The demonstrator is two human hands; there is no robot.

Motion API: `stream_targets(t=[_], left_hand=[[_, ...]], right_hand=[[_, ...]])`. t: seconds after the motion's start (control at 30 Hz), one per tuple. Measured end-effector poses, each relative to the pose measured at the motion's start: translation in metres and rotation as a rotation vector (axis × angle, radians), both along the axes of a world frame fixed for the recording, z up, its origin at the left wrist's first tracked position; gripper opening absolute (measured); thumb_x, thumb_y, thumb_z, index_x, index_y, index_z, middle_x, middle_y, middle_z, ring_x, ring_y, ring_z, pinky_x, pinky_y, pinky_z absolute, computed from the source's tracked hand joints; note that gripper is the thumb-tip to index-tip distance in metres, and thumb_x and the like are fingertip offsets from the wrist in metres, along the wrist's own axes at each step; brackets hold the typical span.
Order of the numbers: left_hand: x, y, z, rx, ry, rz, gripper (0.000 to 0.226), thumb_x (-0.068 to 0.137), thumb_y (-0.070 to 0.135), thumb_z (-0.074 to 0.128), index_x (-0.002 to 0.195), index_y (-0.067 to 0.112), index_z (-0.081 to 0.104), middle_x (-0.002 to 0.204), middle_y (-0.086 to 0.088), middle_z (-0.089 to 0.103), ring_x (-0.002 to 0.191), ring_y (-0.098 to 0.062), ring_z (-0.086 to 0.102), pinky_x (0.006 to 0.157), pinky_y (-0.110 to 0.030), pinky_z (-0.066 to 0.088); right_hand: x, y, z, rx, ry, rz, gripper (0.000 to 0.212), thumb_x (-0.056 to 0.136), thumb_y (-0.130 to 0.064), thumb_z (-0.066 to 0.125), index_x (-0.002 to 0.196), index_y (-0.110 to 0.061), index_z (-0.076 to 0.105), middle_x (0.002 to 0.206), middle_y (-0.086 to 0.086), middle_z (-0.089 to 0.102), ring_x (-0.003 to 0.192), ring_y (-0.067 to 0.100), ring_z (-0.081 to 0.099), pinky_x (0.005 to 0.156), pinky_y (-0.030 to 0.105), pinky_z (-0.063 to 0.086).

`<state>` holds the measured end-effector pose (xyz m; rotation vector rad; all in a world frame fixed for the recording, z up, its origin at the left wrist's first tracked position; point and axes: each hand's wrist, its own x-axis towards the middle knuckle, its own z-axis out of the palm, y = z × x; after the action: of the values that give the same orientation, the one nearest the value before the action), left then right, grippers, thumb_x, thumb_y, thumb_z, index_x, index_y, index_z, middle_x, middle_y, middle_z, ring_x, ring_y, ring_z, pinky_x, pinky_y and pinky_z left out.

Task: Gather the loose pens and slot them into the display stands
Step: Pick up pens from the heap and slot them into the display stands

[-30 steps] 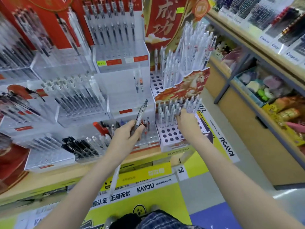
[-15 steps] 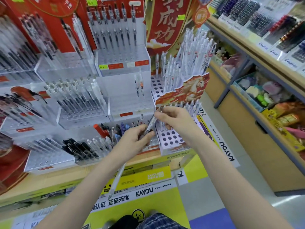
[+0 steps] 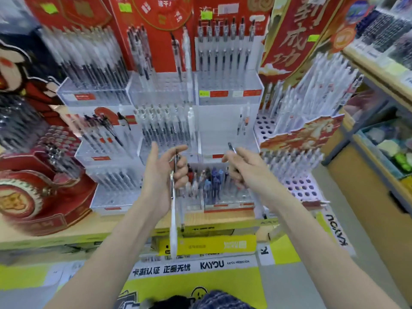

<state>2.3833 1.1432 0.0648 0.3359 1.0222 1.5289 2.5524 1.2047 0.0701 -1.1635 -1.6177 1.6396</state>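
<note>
From where I watch, the far left of the counter [image 3: 66, 226] carries a round red stand [image 3: 33, 197], blurred and cut by the frame edge. Next come clear acrylic stands [image 3: 111, 192] in three stepped rows, their pens smeared by motion so I cannot count them. My left hand [image 3: 162, 181] is raised before the middle row, thumb and forefinger spread, the lower fingers curled round two pens: a clear pen [image 3: 177, 161] with a dark tip pointing up, and a long white pen [image 3: 173, 230] hanging down past the counter's front edge. Between the hands a low tray [image 3: 223, 204] holds loose blue, red and white pens, too jumbled to count. My right hand [image 3: 243, 170] pinches one dark-tipped pen [image 3: 231, 149], slanted up and left, its lower half hidden in the fist. At the counter's right end stands a white perforated stand [image 3: 298, 188] with round holes, many open, white pens in the back rows. Shelves [image 3: 379, 70] at the right edge are blurred.
</note>
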Motion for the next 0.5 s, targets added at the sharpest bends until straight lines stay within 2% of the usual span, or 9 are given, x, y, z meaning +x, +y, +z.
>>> stream_targets(t=[0.07, 0.13, 0.2, 0.27, 0.4, 0.5], left_hand=[[-0.023, -0.007, 0.008, 0.053, -0.036, 0.079, 0.06, 0.096, 0.058, 0.02, 0.103, 0.009, 0.054, 0.059, 0.001, 0.036, 0.044, -0.01, 0.023, 0.041, -0.022, 0.017], [-0.049, -0.015, 0.012, 0.099, -0.045, 0.164, 0.058, 0.096, 0.057, 0.021, 0.101, 0.01, 0.054, 0.06, 0.001, 0.038, 0.045, -0.01, 0.024, 0.041, -0.022, 0.019], [-0.078, -0.026, 0.017, 0.118, -0.041, 0.241, 0.054, 0.097, 0.056, 0.023, 0.098, 0.01, 0.052, 0.06, 0.002, 0.039, 0.043, -0.01, 0.026, 0.038, -0.021, 0.022], [-0.108, -0.036, 0.021, 0.111, -0.022, 0.304, 0.049, 0.098, 0.054, 0.025, 0.093, 0.012, 0.05, 0.059, 0.003, 0.037, 0.04, -0.009, 0.026, 0.035, -0.019, 0.022], [-0.176, -0.058, 0.027, 0.114, -0.019, 0.369, 0.046, 0.099, 0.05, 0.023, 0.085, 0.013, 0.047, 0.058, 0.002, 0.033, 0.035, -0.008, 0.024, 0.032, -0.017, 0.019], [-0.221, -0.079, 0.027, 0.148, -0.034, 0.336, 0.044, 0.099, 0.05, 0.022, 0.084, 0.015, 0.045, 0.059, 0.002, 0.032, 0.037, -0.008, 0.025, 0.032, -0.018, 0.021]], right_hand=[[-0.037, -0.023, -0.001, 0.08, -0.067, 0.119, 0.032, 0.091, -0.028, 0.058, 0.071, -0.005, 0.051, 0.052, -0.004, 0.035, 0.042, 0.005, 0.03, 0.042, 0.015, 0.024], [-0.074, -0.041, -0.002, 0.154, -0.115, 0.244, 0.037, 0.082, -0.031, 0.069, 0.073, 0.003, 0.058, 0.056, 0.005, 0.04, 0.049, 0.009, 0.036, 0.048, 0.02, 0.028], [-0.112, -0.056, -0.001, 0.203, -0.152, 0.311, 0.031, 0.075, -0.034, 0.077, 0.068, -0.007, 0.062, 0.056, 0.004, 0.047, 0.053, 0.011, 0.042, 0.053, 0.025, 0.033], [-0.153, -0.071, 0.001, 0.242, -0.207, 0.319, 0.029, 0.072, -0.033, 0.079, 0.066, -0.015, 0.057, 0.057, 0.001, 0.051, 0.054, 0.01, 0.045, 0.055, 0.026, 0.036], [-0.228, -0.101, 0.006, 0.318, -0.217, 0.309, 0.034, 0.076, -0.029, 0.077, 0.074, -0.003, 0.054, 0.064, 0.009, 0.048, 0.059, 0.015, 0.041, 0.057, 0.029, 0.03], [-0.271, -0.122, 0.011, 0.404, -0.27, 0.375, 0.031, 0.077, -0.03, 0.076, 0.075, -0.018, 0.048, 0.066, 0.0, 0.047, 0.058, 0.009, 0.039, 0.055, 0.026, 0.029]])
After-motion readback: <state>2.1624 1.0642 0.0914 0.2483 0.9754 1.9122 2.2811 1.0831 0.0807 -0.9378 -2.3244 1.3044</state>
